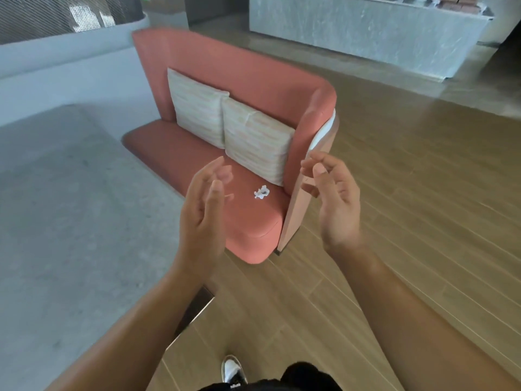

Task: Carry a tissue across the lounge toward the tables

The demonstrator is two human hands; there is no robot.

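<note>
One crumpled white tissue (261, 192) lies on the seat of a coral-pink sofa (248, 80), near the seat's right end and just in front of the nearer of two striped cushions. It sits between the two raised hands as the camera sees them, and neither hand touches it. The left hand (204, 204) is held up edge-on, palm turned inward toward the other hand, its fingers loosely extended and a little blurred, holding nothing. The right hand (334, 198) is raised at the same height, palm facing left, its fingers relaxed and gently curled, the thumb apart from them, and it too holds nothing; it shows in front of the sofa's right armrest panel. Both bare forearms reach forward from the bottom corners of the view. The two cushions, the left cushion (197, 105) and the right cushion (258, 138), lean side by side against the sofa back, touching each other. The sofa stands where wooden floor (408, 221) meets grey stone floor (56, 221). One shoe (232, 369) shows at the bottom edge. A marble counter (366, 32) stands well behind.
</note>
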